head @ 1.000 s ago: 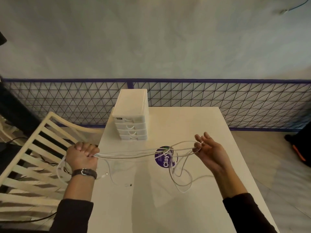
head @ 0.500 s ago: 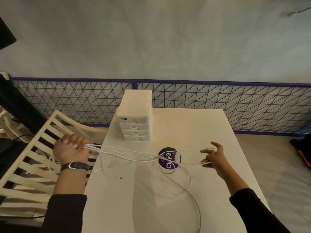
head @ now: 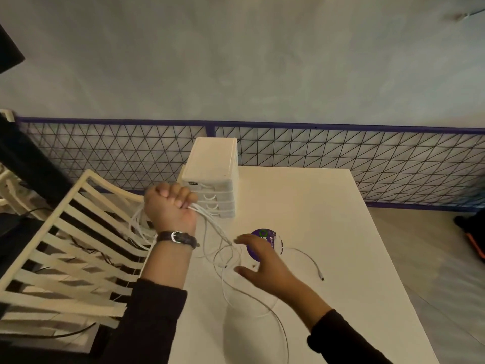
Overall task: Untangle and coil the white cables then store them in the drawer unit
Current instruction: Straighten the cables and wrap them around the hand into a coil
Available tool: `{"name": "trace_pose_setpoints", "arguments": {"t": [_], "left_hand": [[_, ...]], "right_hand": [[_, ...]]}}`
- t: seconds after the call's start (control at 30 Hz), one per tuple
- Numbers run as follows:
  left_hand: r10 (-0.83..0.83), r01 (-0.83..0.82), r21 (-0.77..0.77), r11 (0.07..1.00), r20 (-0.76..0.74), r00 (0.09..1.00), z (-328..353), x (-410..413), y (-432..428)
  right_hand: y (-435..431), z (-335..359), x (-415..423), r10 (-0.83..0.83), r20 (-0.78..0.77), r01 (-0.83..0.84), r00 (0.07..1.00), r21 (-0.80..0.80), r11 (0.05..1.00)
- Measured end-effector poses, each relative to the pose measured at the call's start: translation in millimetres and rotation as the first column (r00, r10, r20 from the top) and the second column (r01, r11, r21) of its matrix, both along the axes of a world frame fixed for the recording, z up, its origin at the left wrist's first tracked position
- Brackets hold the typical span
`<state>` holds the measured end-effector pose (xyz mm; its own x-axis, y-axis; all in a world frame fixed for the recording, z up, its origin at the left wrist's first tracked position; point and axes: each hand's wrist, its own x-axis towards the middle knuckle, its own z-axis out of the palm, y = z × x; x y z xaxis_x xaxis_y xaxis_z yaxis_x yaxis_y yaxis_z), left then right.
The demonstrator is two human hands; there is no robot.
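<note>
Reaching with my right hand (head: 265,264), fingers spread and empty, I hover over loose white cables (head: 202,212) looped near the table's (head: 315,219) left edge. My left hand (head: 170,208) grips a bunch of strands; nothing looks coiled yet, and the drawer unit (head: 212,179) at the far left corner stands shut.

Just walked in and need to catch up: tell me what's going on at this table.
A person is sorting out white cables at a white table. The left hand grips a bunch of strands, raised near the table's left edge, and the rest trails down into loose loops on the tabletop. The right hand is open, fingers spread, over those loops beside a purple sticker. The drawer unit stands at the back; its drawers look shut.
</note>
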<state>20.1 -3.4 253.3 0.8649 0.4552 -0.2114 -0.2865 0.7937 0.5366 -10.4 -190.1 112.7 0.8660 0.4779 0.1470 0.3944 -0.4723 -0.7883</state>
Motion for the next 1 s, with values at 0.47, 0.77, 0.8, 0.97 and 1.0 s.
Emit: {"name": "trace_pose_setpoints", "arguments": {"t": [0.47, 0.77, 0.8, 0.97, 1.0], "left_hand": [[-0.17, 0.166, 0.038, 0.985, 0.186, 0.968, 22, -1, 13], [-0.273, 0.246, 0.132, 0.96, 0.257, 0.927, 36, -10, 22], [-0.313, 0.276, 0.181, 0.944, 0.228, 0.922, 39, -9, 19], [-0.53, 0.494, 0.395, 0.774, -0.022, 0.848, 27, -5, -11], [-0.578, 0.546, 0.452, 0.705, -0.08, 0.812, 22, -5, -15]], "right_hand": [[-39, -35, 31, -0.247, 0.005, 0.229, 0.969, -0.387, 0.893], [-120, -50, 50, -0.472, -0.242, 0.196, 0.848, -0.684, 0.702], [-121, -46, 49, -0.448, -0.263, 0.151, 0.854, -0.699, 0.698], [-85, 32, 46, -0.441, 0.03, 0.391, 0.897, -0.52, 0.76], [-75, 50, 44, -0.414, 0.061, 0.404, 0.908, -0.394, 0.826]]}}
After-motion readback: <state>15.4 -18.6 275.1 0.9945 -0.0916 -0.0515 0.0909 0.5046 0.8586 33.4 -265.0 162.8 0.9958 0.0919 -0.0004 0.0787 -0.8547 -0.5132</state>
